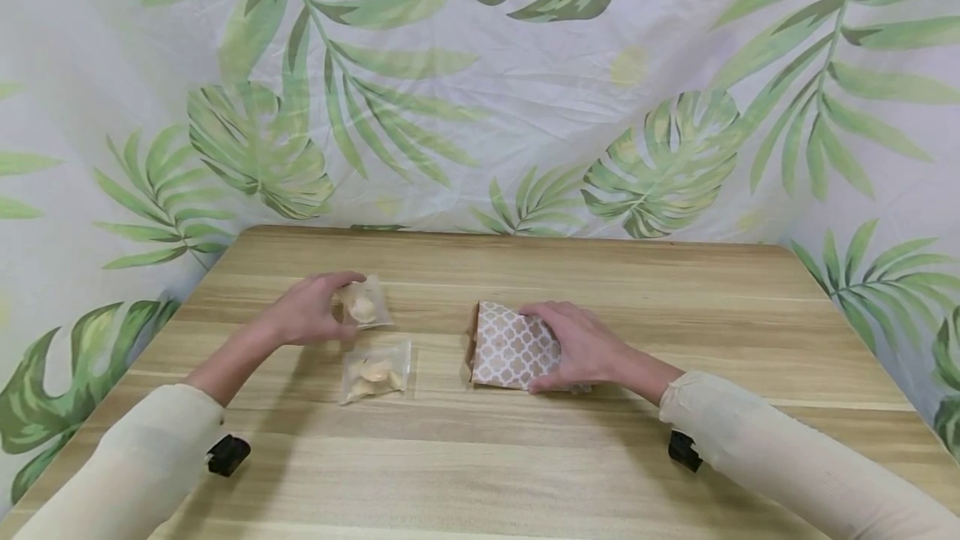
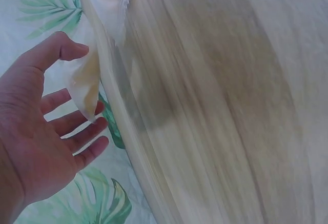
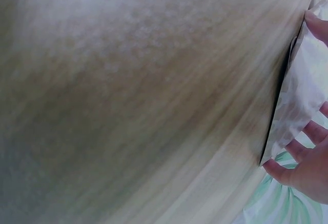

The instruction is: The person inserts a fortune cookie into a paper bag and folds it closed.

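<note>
Left grip: left hand pinches the far small clear plastic pouch of pale round pieces at its left edge, thumb over the top, fingers underneath; in the left wrist view the fingers are spread loosely with the pouch's edge against the thumb side.
Right grip: right hand lies on the brown paper bag with a white lattice pattern, fingers curled round its right edge, thumb at the near corner; the right wrist view shows fingertips wrapped under the bag's edge.
Bag position: flat on the light wooden table, right of centre, mouth facing left.
Second pouch: another clear plastic pouch of pale pieces lies flat just nearer than the held one, untouched, between the two hands.
Obstructions: open tabletop lies between pouches and bag.
Surroundings: white cloth printed with green leaves hangs behind and beside the table; cream sleeves cover both forearms.
Writing: none legible on pouches or bag.
</note>
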Motion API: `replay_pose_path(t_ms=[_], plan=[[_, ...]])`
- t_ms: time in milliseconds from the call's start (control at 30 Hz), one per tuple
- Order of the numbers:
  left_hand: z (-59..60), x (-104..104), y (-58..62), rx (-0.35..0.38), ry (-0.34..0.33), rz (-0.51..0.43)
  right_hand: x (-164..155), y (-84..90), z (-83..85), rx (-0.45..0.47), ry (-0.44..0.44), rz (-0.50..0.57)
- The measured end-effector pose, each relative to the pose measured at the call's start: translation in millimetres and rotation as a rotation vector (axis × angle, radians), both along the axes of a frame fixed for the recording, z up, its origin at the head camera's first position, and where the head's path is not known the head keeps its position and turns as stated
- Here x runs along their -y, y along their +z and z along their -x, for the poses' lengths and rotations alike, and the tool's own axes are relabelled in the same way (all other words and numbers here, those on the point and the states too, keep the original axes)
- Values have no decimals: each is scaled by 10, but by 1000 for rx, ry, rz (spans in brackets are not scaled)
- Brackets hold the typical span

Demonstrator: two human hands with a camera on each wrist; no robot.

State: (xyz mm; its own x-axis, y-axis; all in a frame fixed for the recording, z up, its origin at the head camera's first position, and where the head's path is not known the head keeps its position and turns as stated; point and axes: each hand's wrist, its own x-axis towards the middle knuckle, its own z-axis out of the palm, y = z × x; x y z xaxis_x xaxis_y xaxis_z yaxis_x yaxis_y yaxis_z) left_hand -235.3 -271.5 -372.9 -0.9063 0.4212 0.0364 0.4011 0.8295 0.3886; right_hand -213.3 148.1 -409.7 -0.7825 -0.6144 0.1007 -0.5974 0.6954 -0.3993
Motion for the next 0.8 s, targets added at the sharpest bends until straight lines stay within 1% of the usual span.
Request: replay_pose_path(t_ms=[167, 433, 633, 800], plan=[[-4, -117, 15, -33, -45, -59, -2, 6, 2, 0, 1, -1], [23, -264, 17, -43, -64, -84, -6, -11, 8, 4, -1, -7], [14, -388, 31, -51, -83, -103, -5, -8, 7, 2, -3, -3], [8, -486, 17, -50, -96, -119, -3, 4, -4, 5, -4, 1]])
